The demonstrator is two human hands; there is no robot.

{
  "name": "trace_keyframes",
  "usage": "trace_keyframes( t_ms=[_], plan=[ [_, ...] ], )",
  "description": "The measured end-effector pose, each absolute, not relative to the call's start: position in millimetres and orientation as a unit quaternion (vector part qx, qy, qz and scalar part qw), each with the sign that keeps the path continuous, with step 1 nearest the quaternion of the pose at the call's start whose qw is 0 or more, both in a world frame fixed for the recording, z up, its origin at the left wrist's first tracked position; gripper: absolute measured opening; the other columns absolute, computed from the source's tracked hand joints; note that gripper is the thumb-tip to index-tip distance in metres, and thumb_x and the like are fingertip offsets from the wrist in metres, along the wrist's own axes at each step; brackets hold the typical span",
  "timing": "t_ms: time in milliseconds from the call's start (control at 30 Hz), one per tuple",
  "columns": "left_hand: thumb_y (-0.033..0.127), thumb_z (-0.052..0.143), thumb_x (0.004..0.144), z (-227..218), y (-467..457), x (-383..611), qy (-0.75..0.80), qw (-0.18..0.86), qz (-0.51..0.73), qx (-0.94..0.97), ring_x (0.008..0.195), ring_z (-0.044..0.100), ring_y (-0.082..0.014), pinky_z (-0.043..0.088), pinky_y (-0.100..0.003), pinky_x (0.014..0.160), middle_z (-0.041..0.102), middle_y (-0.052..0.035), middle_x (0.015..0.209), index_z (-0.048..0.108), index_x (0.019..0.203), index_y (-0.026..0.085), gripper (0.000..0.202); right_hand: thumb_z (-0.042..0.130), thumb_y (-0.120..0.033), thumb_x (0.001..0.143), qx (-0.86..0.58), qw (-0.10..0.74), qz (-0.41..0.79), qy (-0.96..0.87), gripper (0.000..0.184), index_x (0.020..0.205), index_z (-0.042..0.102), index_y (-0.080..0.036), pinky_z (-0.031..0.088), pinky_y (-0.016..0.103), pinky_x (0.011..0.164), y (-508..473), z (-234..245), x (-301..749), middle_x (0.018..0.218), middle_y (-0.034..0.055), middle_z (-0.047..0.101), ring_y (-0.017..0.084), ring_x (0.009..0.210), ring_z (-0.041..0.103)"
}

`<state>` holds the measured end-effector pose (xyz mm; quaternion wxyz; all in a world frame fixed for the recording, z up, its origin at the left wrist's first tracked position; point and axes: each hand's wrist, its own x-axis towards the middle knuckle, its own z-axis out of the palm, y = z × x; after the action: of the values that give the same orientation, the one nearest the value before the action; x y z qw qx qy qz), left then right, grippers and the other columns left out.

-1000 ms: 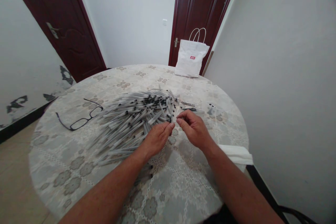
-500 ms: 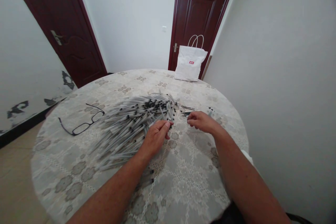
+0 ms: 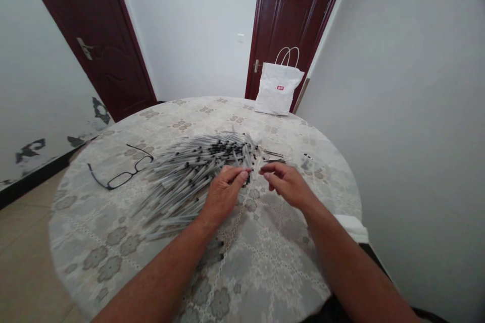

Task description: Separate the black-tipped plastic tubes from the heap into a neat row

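A big heap of thin clear plastic tubes with black ends (image 3: 178, 181) covers the left middle of the table. My left hand (image 3: 223, 192) is closed at the right side of this heap, thumb and forefinger pinched together. A small dark end pokes out past its fingertips, seemingly that of one thin tube; the rest is hidden in the hand. Just to the right, my right hand (image 3: 286, 181) faces it with fingers curled and thumb near the forefinger. Anything between those fingers is too small to make out. Thin dark rods (image 3: 273, 154) lie behind the right hand.
Black-framed glasses (image 3: 121, 177) lie left of the heap. At the table's back edge stands a white paper bag (image 3: 279, 91). A few tiny black pieces (image 3: 307, 155) rest on the patterned tablecloth (image 3: 273, 252). Something white and folded (image 3: 350, 228) is at the right edge.
My right hand has moved left, bringing its fingertips close to my left hand's. The left hand's pinch stays nearly in place. The whole view has shifted slightly.
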<state>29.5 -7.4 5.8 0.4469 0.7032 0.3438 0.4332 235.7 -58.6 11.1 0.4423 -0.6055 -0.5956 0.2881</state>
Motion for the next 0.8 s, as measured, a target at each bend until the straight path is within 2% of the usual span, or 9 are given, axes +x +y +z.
trace_keyframes(
  t_ms=[67, 200, 300, 367, 467, 567, 633, 700, 800],
  plan=[
    [0.039, 0.057, 0.094, 7, -10, 30, 0.326, 0.453, 0.42, 0.715, 0.09, 0.063, -0.0188, 0.048, -0.03, 0.086, 0.071, -0.0034, 0.098, 0.077, 0.108, 0.024, 0.029, 0.061, -0.035, 0.091, -0.58, 0.444, 0.315, -0.606, 0.025, 0.109, 0.069, -0.021, 0.049, 0.025, 0.057, -73, 4, 215, 0.092, 0.0035, 0.073, 0.012, 0.062, 0.063],
    [0.038, 0.06, 0.093, 7, -14, 31, 0.298, 0.505, 0.395, 0.707, 0.082, 0.063, -0.0174, 0.049, -0.028, 0.078, 0.073, -0.0029, 0.095, 0.074, 0.105, 0.022, 0.024, 0.061, -0.036, 0.093, -0.558, 0.455, 0.301, -0.625, 0.02, 0.105, 0.068, -0.022, 0.047, 0.025, 0.059, -81, -4, 196, 0.072, -0.0021, 0.066, 0.012, 0.06, 0.06],
    [0.035, 0.062, 0.091, 3, -13, 32, 0.286, 0.508, 0.376, 0.72, 0.078, 0.062, -0.0164, 0.049, -0.027, 0.075, 0.071, -0.0019, 0.088, 0.072, 0.099, 0.021, 0.019, 0.058, -0.033, 0.096, -0.564, 0.425, 0.243, -0.665, 0.017, 0.106, 0.068, -0.023, 0.043, 0.025, 0.061, -85, 0, 202, 0.078, -0.0011, 0.068, 0.013, 0.064, 0.059],
    [0.033, 0.064, 0.09, 0, -12, 33, 0.287, 0.504, 0.366, 0.728, 0.075, 0.061, -0.0154, 0.047, -0.026, 0.072, 0.069, -0.0009, 0.083, 0.072, 0.097, 0.02, 0.017, 0.058, -0.028, 0.095, -0.566, 0.37, 0.205, -0.707, 0.017, 0.107, 0.068, -0.023, 0.043, 0.025, 0.066, -90, 8, 214, 0.085, 0.0003, 0.07, 0.014, 0.07, 0.06],
    [0.032, 0.068, 0.087, 3, -14, 34, 0.285, 0.514, 0.381, 0.713, 0.067, 0.056, -0.0133, 0.045, -0.025, 0.065, 0.065, -0.0002, 0.077, 0.071, 0.093, 0.019, 0.014, 0.06, -0.023, 0.092, -0.588, 0.234, 0.173, -0.755, 0.015, 0.103, 0.07, -0.023, 0.043, 0.027, 0.074, -100, 17, 243, 0.093, 0.0022, 0.072, 0.016, 0.079, 0.063],
    [0.029, 0.069, 0.087, 19, -30, 28, 0.226, 0.561, 0.423, 0.674, 0.064, 0.054, -0.0127, 0.044, -0.025, 0.06, 0.061, -0.0006, 0.074, 0.073, 0.092, 0.021, 0.011, 0.062, -0.017, 0.087, -0.668, 0.112, 0.125, -0.725, 0.017, 0.101, 0.072, -0.021, 0.043, 0.028, 0.082, -107, 15, 277, 0.1, 0.0058, 0.072, 0.019, 0.09, 0.064],
    [0.03, 0.068, 0.088, 39, -50, 18, 0.125, 0.607, 0.469, 0.629, 0.066, 0.056, -0.0138, 0.047, -0.027, 0.06, 0.062, -0.0024, 0.081, 0.073, 0.105, 0.024, 0.019, 0.059, -0.015, 0.086, -0.725, 0.047, 0.085, -0.682, 0.022, 0.103, 0.073, -0.019, 0.043, 0.029, 0.086, -107, 9, 294, 0.106, 0.0098, 0.07, 0.021, 0.098, 0.064],
    [0.032, 0.064, 0.089, 61, -76, 3, 0.062, 0.629, 0.487, 0.603, 0.067, 0.057, -0.0159, 0.049, -0.031, 0.059, 0.062, -0.0028, 0.079, 0.071, 0.114, 0.028, 0.027, 0.057, -0.015, 0.087, -0.761, -0.004, 0.059, -0.647, 0.025, 0.106, 0.073, -0.018, 0.042, 0.03, 0.087, -106, 2, 304, 0.11, 0.0124, 0.069, 0.023, 0.102, 0.063],
    [0.042, 0.052, 0.095, 87, -113, -24, 0.073, 0.648, 0.424, 0.628, 0.068, 0.061, -0.023, 0.053, -0.041, 0.058, 0.062, -0.0033, 0.072, 0.072, 0.114, 0.036, 0.028, 0.052, -0.018, 0.091, -0.779, -0.046, 0.029, -0.625, 0.027, 0.11, 0.072, -0.018, 0.043, 0.031, 0.084, -104, -6, 308, 0.111, 0.0142, 0.068, 0.024, 0.101, 0.064]
  ],
)
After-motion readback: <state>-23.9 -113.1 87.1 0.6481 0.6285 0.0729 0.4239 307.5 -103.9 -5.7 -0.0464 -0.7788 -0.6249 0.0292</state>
